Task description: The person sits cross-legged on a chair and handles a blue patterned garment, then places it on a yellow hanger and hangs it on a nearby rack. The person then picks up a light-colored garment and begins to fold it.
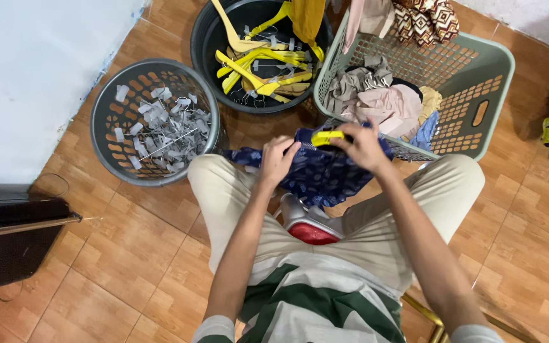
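A dark blue patterned garment (pixel 320 178) lies across my knees, still on a yellow hanger (pixel 325 136). My left hand (pixel 277 160) grips the cloth at its left side. My right hand (pixel 363 146) closes on the cloth and the hanger at the top. I sit with beige trousers over a white and red object (pixel 309 225) between my legs.
Ahead stand a grey round basket (pixel 106 108) with several grey tags, a black bucket (pixel 201 44) full of yellow hangers, and a pale green laundry basket (pixel 478 70) holding clothes. A white wall is at the left, a dark box (pixel 7 235) at the lower left.
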